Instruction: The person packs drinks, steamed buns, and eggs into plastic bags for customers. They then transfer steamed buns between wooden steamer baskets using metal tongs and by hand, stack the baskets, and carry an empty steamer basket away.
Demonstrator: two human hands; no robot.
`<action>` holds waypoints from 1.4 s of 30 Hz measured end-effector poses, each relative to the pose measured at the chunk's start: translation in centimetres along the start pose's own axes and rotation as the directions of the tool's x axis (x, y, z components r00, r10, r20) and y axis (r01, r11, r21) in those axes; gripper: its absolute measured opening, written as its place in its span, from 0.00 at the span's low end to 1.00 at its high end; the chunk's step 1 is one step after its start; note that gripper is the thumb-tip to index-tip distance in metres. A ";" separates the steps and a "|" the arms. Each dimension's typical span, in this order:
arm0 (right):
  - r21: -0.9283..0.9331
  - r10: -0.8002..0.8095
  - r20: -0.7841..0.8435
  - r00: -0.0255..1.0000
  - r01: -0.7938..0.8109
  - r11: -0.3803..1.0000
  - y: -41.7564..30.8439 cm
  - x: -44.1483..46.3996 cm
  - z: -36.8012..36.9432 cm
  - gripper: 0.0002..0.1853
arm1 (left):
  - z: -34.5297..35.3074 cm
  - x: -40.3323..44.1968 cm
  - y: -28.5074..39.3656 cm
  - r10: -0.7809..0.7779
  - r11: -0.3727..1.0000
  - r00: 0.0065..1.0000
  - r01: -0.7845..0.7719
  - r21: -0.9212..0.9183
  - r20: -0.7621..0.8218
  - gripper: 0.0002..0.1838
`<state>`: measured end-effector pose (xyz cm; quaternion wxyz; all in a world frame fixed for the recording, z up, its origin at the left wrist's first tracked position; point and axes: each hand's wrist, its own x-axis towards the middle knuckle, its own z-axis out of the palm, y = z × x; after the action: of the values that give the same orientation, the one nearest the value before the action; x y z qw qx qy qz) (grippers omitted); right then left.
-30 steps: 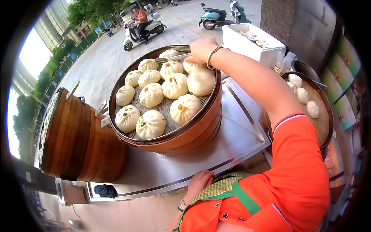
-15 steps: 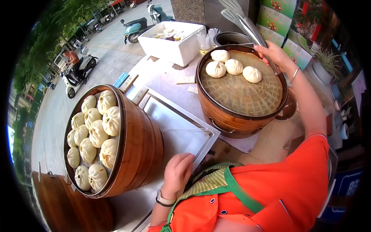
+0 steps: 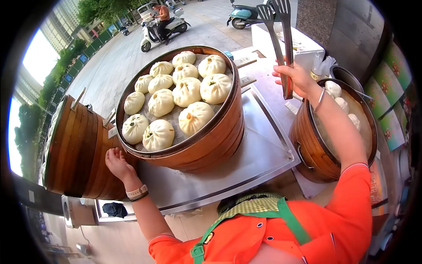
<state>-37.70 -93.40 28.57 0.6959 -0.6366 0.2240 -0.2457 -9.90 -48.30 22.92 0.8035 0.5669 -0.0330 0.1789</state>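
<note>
My right hand (image 3: pixel 302 81) grips a pair of metal tongs (image 3: pixel 289 44), their slotted ends pointing up and nothing between them. It is raised between two stacked bamboo steamers. The middle steamer (image 3: pixel 206 152) holds several pleated steamed buns (image 3: pixel 187 92) on a woven liner. On the right, another steamer (image 3: pixel 307 141) has a few buns (image 3: pixel 341 104), partly hidden behind my right forearm. My left hand (image 3: pixel 119 164) is open and holds nothing, its fingers close to the lower left side of the middle steamer. Whether it touches the wood I cannot tell.
At far left stands another tall steamer stack (image 3: pixel 83 149). A metal counter (image 3: pixel 259 145) lies under the middle steamer. Behind are a white foam box (image 3: pixel 303 55) and a dark pot (image 3: pixel 347 77). Outside, a person (image 3: pixel 162 21) is with a white scooter (image 3: pixel 151 37).
The view has swung left. My right hand has carried the tongs away from the right steamer toward the middle one. My left hand has moved from the counter's front to the middle steamer's left side.
</note>
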 end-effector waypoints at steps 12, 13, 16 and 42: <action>0.455 0.133 -0.248 0.960 -0.005 0.891 4.1 13.0 7.4 0.08 | 1.4 11.9 -7.3 -0.324 0.730 0.687 0.619 -0.289 0.651 0.14; 0.426 0.142 -0.256 0.956 -0.020 0.905 3.9 13.0 7.2 0.08 | 1.8 12.3 -6.8 -0.309 0.751 0.700 0.595 -0.286 0.644 0.14; 0.415 0.132 -0.240 0.962 -0.021 0.909 0.6 14.4 4.8 0.08 | 4.3 13.4 -3.0 -0.264 0.800 0.710 0.539 -0.263 0.653 0.14; 0.409 -0.397 0.324 0.859 0.251 0.877 -20.1 16.1 39.0 0.08 | -11.9 33.5 33.4 0.287 0.958 0.816 -0.258 -0.127 0.502 0.13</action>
<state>-2.00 -74.62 52.13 0.7767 -0.5666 -0.0822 -0.2625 8.79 -19.18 57.30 0.7460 0.5617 -0.3324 0.1326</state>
